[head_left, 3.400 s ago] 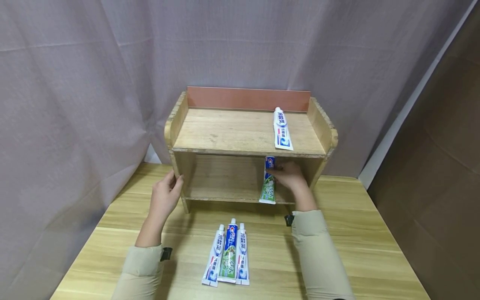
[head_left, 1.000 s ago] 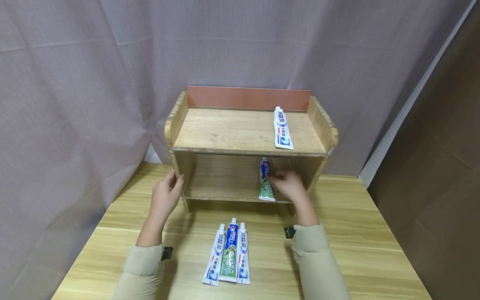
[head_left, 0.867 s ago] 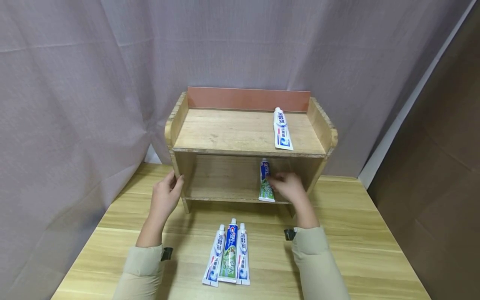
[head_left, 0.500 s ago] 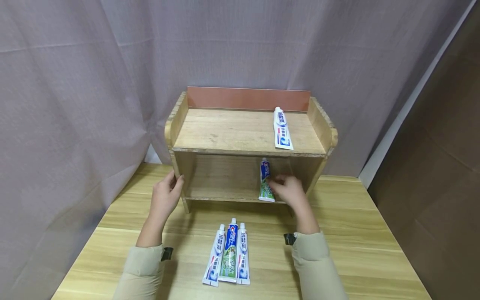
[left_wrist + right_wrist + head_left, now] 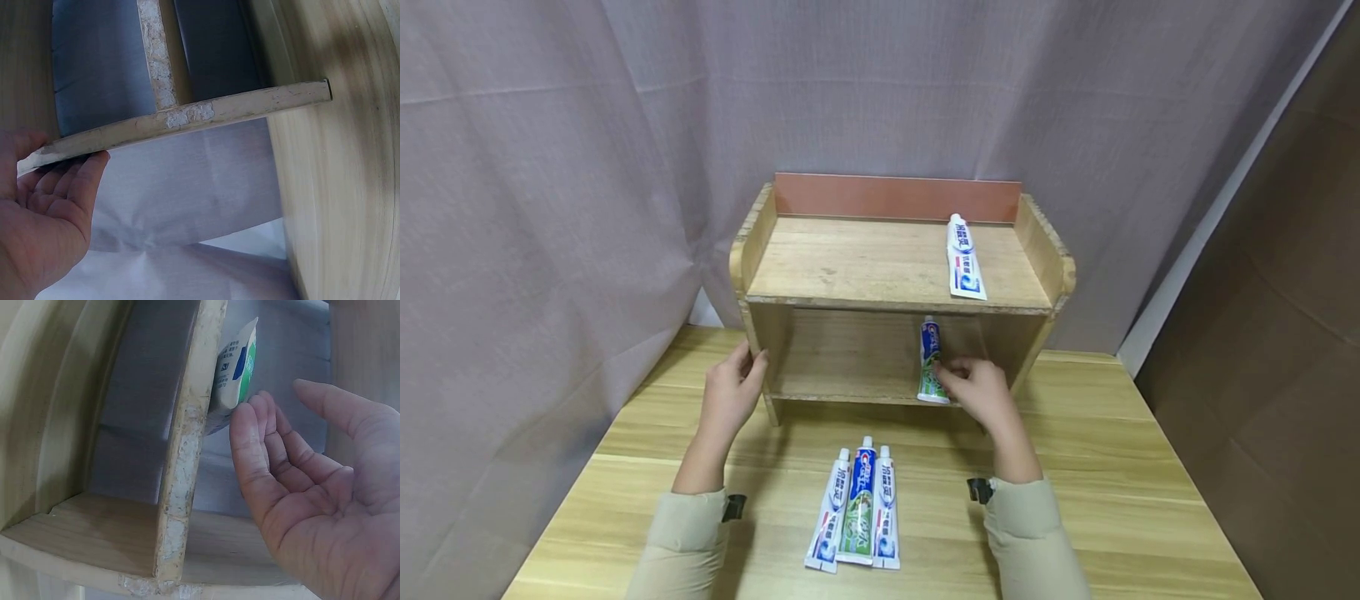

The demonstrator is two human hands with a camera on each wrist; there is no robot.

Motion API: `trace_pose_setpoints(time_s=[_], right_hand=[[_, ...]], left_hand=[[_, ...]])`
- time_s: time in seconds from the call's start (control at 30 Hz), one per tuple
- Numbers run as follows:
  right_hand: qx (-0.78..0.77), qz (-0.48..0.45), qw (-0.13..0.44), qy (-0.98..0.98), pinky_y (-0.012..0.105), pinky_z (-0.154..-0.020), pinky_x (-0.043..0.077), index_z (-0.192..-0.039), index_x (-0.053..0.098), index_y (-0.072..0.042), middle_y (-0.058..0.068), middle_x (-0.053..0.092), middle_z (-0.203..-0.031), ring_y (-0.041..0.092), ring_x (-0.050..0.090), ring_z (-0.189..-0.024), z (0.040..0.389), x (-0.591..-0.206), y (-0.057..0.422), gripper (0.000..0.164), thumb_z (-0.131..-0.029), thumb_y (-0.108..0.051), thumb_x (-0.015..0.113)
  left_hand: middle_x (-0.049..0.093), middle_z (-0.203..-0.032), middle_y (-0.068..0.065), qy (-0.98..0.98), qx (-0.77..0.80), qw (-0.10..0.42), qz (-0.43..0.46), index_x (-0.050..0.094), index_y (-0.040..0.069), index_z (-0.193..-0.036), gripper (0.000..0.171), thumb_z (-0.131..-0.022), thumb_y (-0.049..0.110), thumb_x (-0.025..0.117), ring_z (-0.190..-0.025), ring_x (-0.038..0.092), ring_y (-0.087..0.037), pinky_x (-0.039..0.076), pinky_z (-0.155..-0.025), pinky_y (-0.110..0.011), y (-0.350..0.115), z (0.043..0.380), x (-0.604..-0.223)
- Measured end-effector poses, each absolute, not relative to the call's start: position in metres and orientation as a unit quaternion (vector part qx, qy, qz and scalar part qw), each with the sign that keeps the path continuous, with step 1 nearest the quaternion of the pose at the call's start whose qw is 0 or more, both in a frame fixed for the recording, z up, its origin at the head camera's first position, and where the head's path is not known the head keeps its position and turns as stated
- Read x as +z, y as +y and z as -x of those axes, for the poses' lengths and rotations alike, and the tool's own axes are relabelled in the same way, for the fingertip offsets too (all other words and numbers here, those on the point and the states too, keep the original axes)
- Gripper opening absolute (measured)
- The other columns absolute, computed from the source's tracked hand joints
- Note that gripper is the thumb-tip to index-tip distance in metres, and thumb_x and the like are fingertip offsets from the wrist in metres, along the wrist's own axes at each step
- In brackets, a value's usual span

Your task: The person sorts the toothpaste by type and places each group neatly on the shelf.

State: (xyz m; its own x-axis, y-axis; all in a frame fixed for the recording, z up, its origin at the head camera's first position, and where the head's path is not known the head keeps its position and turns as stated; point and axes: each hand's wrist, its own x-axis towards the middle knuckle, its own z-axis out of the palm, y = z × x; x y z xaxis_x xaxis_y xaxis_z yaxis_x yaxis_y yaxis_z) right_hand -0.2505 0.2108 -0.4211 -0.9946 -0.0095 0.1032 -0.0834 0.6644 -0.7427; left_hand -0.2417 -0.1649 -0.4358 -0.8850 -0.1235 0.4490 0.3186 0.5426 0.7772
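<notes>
A blue-and-green toothpaste tube lies on the lower board of the small wooden shelf, cap toward the back, its flat end at the front edge. My right hand is beside its right side. In the right wrist view, the fingertips of that hand are right at the tube, and the thumb stands well apart from them. My left hand grips the shelf's left side panel; in the left wrist view, thumb and fingers lie on opposite faces of the panel.
On the upper board lies a white toothpaste tube, toward the right. Closer to me on the table, a blue-and-green tube lies between two white tubes. Behind the shelf hangs a grey curtain.
Earlier my right hand pinched the blue-and-green tube at the lower compartment. The tube has moved slightly left and now lies on the lower board. My right hand has loosened and slid toward me.
</notes>
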Motion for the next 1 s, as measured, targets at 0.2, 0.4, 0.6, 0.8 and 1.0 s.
trace_pose_setpoints(time_s=[0.2,0.4,0.6,0.8,1.0], right_hand=[[0.407,-0.026,0.053,-0.911,0.033,-0.067,0.056,-0.103,0.074,-0.007,0.002,0.071,-0.079,0.019,0.064,-0.070,0.246,-0.424,0.210,0.034,-0.094,-0.039,0.069],[0.404,-0.029,0.070,-0.912,0.033,-0.068,0.055,-0.100,0.076,-0.006,0.001,0.071,-0.078,0.017,0.064,-0.071,0.241,-0.427,0.209,0.034,-0.093,-0.039,0.070],[0.417,-0.022,0.071,-0.906,0.031,-0.065,0.054,-0.100,0.076,-0.006,0.002,0.072,-0.079,0.017,0.064,-0.070,0.238,-0.427,0.207,0.032,-0.094,-0.038,0.070],[0.426,-0.025,0.072,-0.902,0.030,-0.062,0.054,-0.099,0.075,-0.006,0.002,0.070,-0.078,0.018,0.062,-0.068,0.231,-0.428,0.204,0.030,-0.094,-0.035,0.070],[0.437,-0.030,0.079,-0.896,0.031,-0.060,0.054,-0.098,0.075,-0.007,0.002,0.069,-0.077,0.019,0.062,-0.067,0.227,-0.430,0.202,0.029,-0.095,-0.035,0.070]], left_hand=[[0.070,-0.114,-0.023,-0.847,-0.476,0.230,0.056,0.066,0.003,-0.127,0.033,-0.102,0.025,0.059,-0.108,0.068,-0.035,0.059,-0.089,-0.044,-0.165,0.242,-0.435],[0.071,-0.113,-0.022,-0.848,-0.471,0.237,0.054,0.067,0.004,-0.126,0.032,-0.102,0.024,0.060,-0.107,0.069,-0.035,0.060,-0.088,-0.044,-0.164,0.242,-0.435],[0.071,-0.113,-0.022,-0.851,-0.470,0.230,0.050,0.067,0.005,-0.126,0.033,-0.102,0.025,0.059,-0.108,0.069,-0.034,0.059,-0.089,-0.045,-0.165,0.242,-0.436],[0.071,-0.114,-0.022,-0.848,-0.474,0.230,0.053,0.067,0.004,-0.127,0.034,-0.102,0.025,0.059,-0.108,0.069,-0.035,0.060,-0.089,-0.044,-0.165,0.242,-0.436],[0.071,-0.114,-0.023,-0.847,-0.474,0.234,0.053,0.067,0.004,-0.127,0.034,-0.102,0.025,0.060,-0.107,0.069,-0.034,0.060,-0.089,-0.044,-0.165,0.241,-0.435]])
